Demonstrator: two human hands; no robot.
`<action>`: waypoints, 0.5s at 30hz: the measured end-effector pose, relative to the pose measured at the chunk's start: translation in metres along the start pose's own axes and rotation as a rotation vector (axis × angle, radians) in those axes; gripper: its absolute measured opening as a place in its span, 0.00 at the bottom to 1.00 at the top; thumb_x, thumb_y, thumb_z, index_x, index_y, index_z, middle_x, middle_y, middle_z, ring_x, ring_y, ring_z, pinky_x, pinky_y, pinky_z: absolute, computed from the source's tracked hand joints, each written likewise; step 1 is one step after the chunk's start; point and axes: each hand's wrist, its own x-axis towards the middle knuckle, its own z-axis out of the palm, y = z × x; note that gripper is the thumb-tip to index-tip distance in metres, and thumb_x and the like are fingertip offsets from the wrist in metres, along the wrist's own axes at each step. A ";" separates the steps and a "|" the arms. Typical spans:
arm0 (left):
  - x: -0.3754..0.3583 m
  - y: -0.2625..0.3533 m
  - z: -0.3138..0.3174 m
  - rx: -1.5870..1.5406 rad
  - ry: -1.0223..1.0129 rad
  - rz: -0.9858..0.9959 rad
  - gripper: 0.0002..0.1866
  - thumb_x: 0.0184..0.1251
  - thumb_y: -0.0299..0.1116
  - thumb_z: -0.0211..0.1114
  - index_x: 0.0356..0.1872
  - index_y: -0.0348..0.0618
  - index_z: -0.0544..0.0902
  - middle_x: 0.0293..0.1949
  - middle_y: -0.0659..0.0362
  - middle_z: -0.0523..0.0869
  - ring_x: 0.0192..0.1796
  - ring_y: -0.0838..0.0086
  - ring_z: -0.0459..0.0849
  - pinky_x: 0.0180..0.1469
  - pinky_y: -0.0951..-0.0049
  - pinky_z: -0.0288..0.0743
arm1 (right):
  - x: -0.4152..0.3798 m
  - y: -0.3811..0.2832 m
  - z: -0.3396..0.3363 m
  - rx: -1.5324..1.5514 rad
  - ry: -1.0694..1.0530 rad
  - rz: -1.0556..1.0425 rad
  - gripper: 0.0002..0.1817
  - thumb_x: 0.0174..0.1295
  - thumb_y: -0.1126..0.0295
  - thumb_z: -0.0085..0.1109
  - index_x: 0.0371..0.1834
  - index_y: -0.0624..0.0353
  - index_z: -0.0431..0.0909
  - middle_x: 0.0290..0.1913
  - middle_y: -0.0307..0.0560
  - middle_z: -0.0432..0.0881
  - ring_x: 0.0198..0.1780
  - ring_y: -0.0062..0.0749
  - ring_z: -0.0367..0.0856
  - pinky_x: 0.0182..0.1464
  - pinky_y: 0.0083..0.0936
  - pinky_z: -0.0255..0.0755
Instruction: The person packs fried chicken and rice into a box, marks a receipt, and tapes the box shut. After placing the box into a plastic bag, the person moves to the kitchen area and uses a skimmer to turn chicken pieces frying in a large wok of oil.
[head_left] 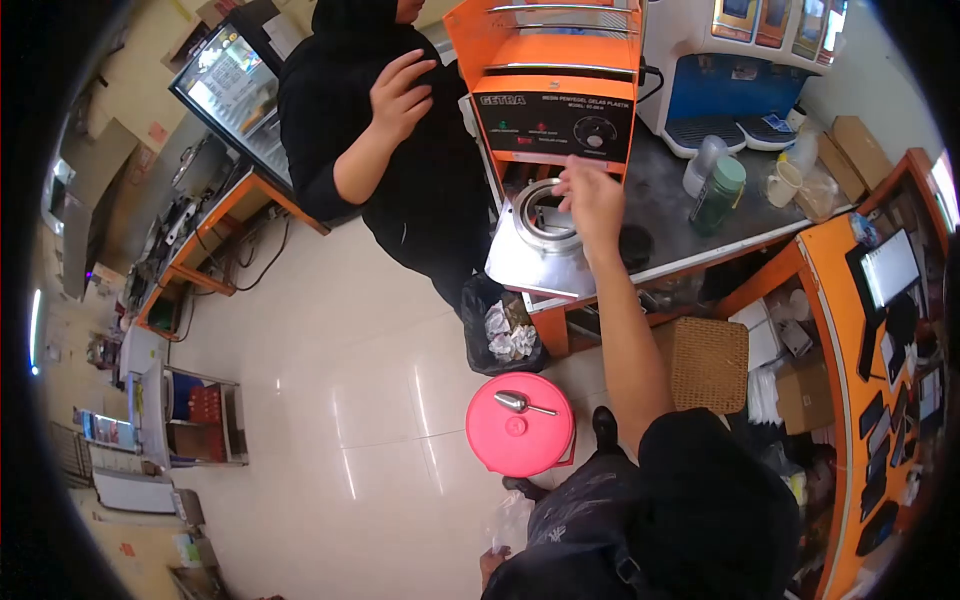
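Note:
An orange and black cup sealing machine stands at the counter's end, with a round metal ring on its silver plate. Over the right side of this ring is my right hand, its fingers loosely bent and apart, holding nothing visible. Low in the view, my left hand is closed on a crumpled clear plastic bag; most of that hand is hidden by my dark clothing.
A pink lidded bucket with a metal scoop on top stands by my feet. Behind it is a black trash bag. A co-worker stands left of the machine. Right of it are a green-lidded jar and a drink dispenser.

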 end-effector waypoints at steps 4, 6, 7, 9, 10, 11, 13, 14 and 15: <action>0.015 -0.027 -0.052 -0.029 -0.042 0.020 0.12 0.61 0.33 0.62 0.39 0.34 0.84 0.32 0.51 0.87 0.28 0.68 0.84 0.31 0.71 0.78 | -0.097 0.024 0.016 -0.164 -0.138 -0.132 0.16 0.65 0.61 0.57 0.30 0.63 0.82 0.22 0.39 0.82 0.18 0.15 0.72 0.22 0.16 0.65; 0.036 -0.042 -0.084 0.004 -0.082 0.065 0.12 0.61 0.33 0.62 0.39 0.34 0.84 0.30 0.51 0.86 0.26 0.67 0.84 0.28 0.70 0.77 | -0.153 0.037 0.021 -0.212 -0.223 -0.114 0.15 0.61 0.63 0.61 0.26 0.65 0.82 0.20 0.42 0.81 0.21 0.20 0.77 0.24 0.22 0.70; 0.058 -0.059 -0.104 -0.021 -0.101 0.078 0.11 0.60 0.33 0.62 0.38 0.34 0.84 0.30 0.51 0.86 0.25 0.67 0.84 0.26 0.70 0.77 | -0.180 0.039 0.024 -0.223 -0.276 -0.022 0.14 0.60 0.63 0.62 0.26 0.65 0.82 0.19 0.42 0.82 0.21 0.20 0.78 0.25 0.22 0.70; 0.079 -0.058 -0.133 -0.036 -0.099 0.079 0.11 0.60 0.32 0.61 0.37 0.35 0.83 0.29 0.52 0.86 0.24 0.67 0.83 0.23 0.70 0.76 | -0.216 0.046 0.031 -0.279 -0.346 0.071 0.14 0.59 0.63 0.63 0.26 0.65 0.82 0.20 0.43 0.82 0.22 0.21 0.79 0.26 0.22 0.71; 0.081 -0.062 -0.153 -0.018 -0.075 0.060 0.10 0.60 0.32 0.61 0.36 0.35 0.83 0.28 0.52 0.85 0.23 0.67 0.83 0.21 0.70 0.75 | -0.229 0.050 0.033 -0.324 -0.360 0.083 0.14 0.58 0.63 0.64 0.26 0.65 0.82 0.20 0.43 0.82 0.22 0.20 0.79 0.26 0.22 0.71; 0.079 -0.066 -0.174 0.005 -0.045 0.041 0.10 0.60 0.31 0.61 0.36 0.35 0.83 0.28 0.53 0.85 0.22 0.67 0.82 0.19 0.70 0.74 | -0.233 0.051 0.032 -0.348 -0.384 0.063 0.15 0.57 0.62 0.64 0.27 0.65 0.83 0.21 0.45 0.83 0.23 0.21 0.80 0.27 0.22 0.71; 0.064 -0.048 -0.205 0.091 -0.035 0.174 0.09 0.61 0.31 0.61 0.35 0.35 0.83 0.27 0.53 0.84 0.21 0.67 0.82 0.17 0.70 0.73 | -0.227 0.035 0.032 -0.391 -0.351 0.021 0.15 0.57 0.61 0.64 0.27 0.65 0.83 0.21 0.46 0.83 0.23 0.24 0.80 0.28 0.23 0.72; 0.059 -0.036 -0.214 0.132 -0.028 0.242 0.09 0.61 0.31 0.61 0.35 0.35 0.83 0.26 0.54 0.84 0.20 0.68 0.81 0.16 0.70 0.73 | -0.218 0.028 0.031 -0.411 -0.334 -0.001 0.15 0.57 0.61 0.64 0.27 0.66 0.83 0.21 0.46 0.83 0.23 0.25 0.80 0.28 0.24 0.72; 0.064 -0.029 -0.218 0.217 -0.040 0.330 0.09 0.61 0.31 0.61 0.35 0.36 0.83 0.26 0.54 0.84 0.20 0.68 0.81 0.16 0.70 0.73 | -0.206 0.024 0.028 -0.460 -0.324 -0.103 0.15 0.57 0.61 0.64 0.29 0.65 0.83 0.22 0.47 0.83 0.24 0.29 0.81 0.29 0.26 0.73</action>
